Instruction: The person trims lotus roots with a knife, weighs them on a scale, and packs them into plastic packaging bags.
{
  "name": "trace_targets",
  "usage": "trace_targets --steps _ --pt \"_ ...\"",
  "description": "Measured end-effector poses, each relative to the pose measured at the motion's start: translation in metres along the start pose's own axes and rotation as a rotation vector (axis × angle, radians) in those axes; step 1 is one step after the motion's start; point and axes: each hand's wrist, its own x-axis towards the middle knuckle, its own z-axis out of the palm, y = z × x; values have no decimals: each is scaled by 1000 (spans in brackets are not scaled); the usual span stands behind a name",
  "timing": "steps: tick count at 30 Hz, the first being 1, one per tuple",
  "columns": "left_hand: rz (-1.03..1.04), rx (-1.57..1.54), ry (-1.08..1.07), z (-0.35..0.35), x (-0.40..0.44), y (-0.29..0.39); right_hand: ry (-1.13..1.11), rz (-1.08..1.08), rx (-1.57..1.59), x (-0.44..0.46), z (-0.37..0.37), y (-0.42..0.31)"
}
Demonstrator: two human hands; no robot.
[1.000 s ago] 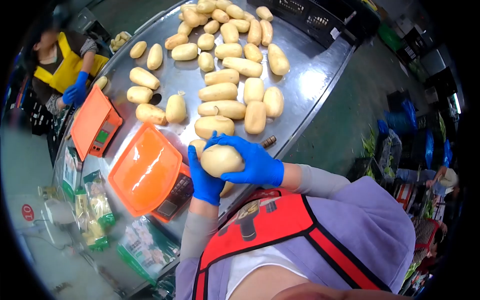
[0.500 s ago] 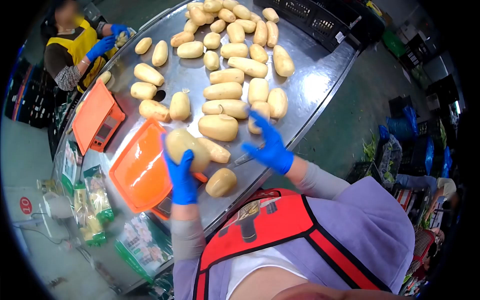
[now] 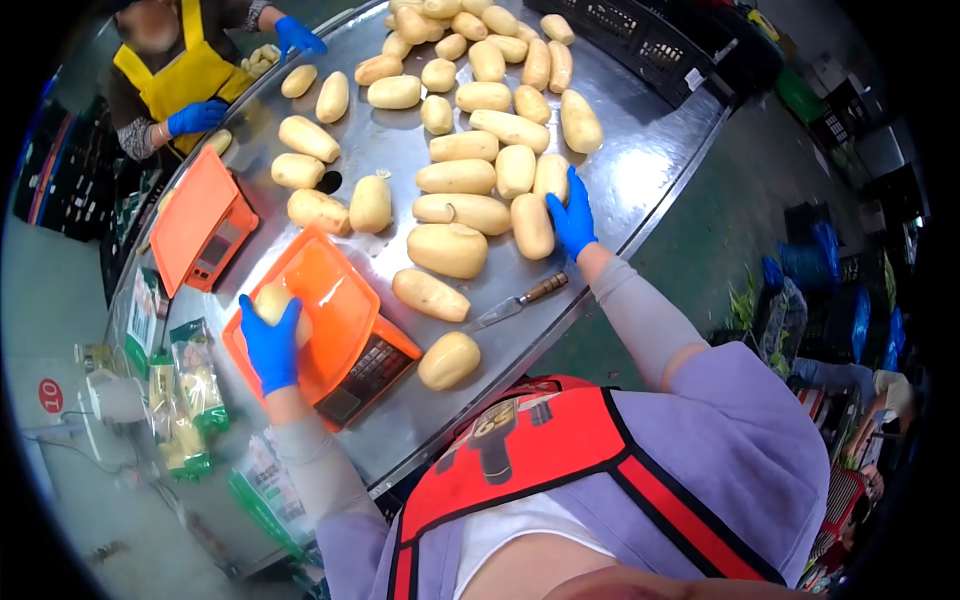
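My left hand [image 3: 270,345], in a blue glove, has its thumb and fingers around a peeled lotus root piece [image 3: 274,303] at the orange tray of a near weighing scale [image 3: 335,290]. Part of that piece is hidden by the glove. Further right, my right hand [image 3: 573,217], also gloved in blue, has its fingers and thumb around the lower right side of another lotus root piece [image 3: 549,177] lying on the metal table [image 3: 540,330]. Just below it rests a plumper lotus root piece [image 3: 532,226]. A knife [image 3: 520,301] with a wooden handle lies nearer me.
Many lotus root pieces [image 3: 446,250] lie across the table. A second orange scale [image 3: 205,220] stands at the left, near printed bags [image 3: 195,370]. A black crate [image 3: 640,45] sits at the far edge. Across the table is a co-worker in a yellow apron [image 3: 185,75].
My left hand has carried a lotus root piece leftward and down to the scale tray. My right hand has moved up and right to another piece, uncovering the knife.
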Motion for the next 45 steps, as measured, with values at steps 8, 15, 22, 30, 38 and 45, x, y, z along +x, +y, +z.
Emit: trace_targets --steps 8,15,22,30,38,45 --pt "49 -24 -33 -20 -12 -8 120 -321 -202 65 1 -47" --pt "21 -509 343 -65 -47 -94 -67 -479 -100 176 93 -64" --pt "-278 -284 833 -98 -133 -179 -272 -448 -453 306 190 -34" --pt "-489 -139 691 -62 -194 -186 -485 -311 -697 373 234 -14" --pt "-527 -125 608 -50 -189 -174 -177 -235 45 316 192 -52" --pt "-393 -265 672 -43 -191 -176 -613 -318 739 102 113 -222"
